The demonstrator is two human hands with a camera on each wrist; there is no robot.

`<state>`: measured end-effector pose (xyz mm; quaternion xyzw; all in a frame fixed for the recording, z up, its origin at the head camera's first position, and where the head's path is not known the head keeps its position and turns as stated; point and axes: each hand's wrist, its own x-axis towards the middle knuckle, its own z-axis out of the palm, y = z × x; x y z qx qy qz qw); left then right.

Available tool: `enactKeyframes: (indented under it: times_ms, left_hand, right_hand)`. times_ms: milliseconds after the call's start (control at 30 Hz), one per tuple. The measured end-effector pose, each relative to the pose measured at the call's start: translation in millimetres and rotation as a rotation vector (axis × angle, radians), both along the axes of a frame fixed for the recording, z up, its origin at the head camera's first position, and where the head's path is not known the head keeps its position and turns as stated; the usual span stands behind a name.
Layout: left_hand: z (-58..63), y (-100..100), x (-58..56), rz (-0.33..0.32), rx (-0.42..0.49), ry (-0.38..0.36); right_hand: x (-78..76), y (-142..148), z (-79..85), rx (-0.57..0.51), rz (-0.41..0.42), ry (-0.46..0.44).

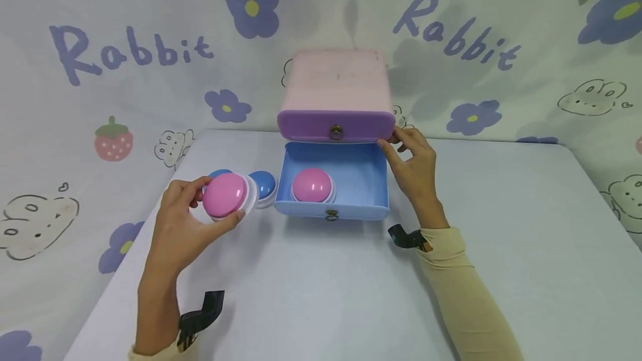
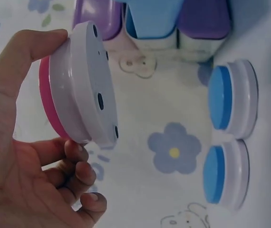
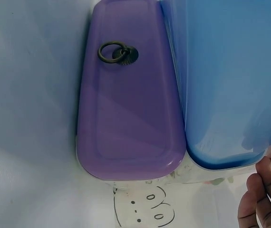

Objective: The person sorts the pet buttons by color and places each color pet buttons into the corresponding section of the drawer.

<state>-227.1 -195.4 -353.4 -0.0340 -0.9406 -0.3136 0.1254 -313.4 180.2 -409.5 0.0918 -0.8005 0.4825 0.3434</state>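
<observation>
My left hand holds a pink dome push button with a white base between thumb and fingers, raised to the left of a small drawer cabinet. In the left wrist view, the underside of its base shows small dark feet. The cabinet's blue drawer is pulled out, and a second pink push button lies inside on the left. At the cabinet's right front edge, my right hand grips with its thumb by the upper purple drawer; the right wrist view shows its fingertips at the side.
Two blue push buttons with white bases stand on the white table, left of the drawer and partly behind the raised button. Below the blue drawer is another purple drawer with a ring pull. A printed cloth hangs behind.
</observation>
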Motion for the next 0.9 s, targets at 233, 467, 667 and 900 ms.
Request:
enactKeyframes:
  times_ms: [233,467,667,900]
  left_hand:
    - [13.1,17,-5.7,-0.072,0.020,0.039]
    - [22.5,35,-11.0,-0.107,0.060,0.060]
    - [25.6,59,-12.8,-0.150,0.134,0.048]
    - [20.7,87,-20.4,-0.213,0.132,0.049]
  right_hand:
    - [-4.5,3,2.5,-0.007,0.002,0.023]
    - [-4.0,4,0.6,-0.001,-0.005,0.007]
    - [1.0,3,-1.9,0.001,0.003,-0.003]
    - [-0.6,2,-1.4,-0.007,0.020,0.010]
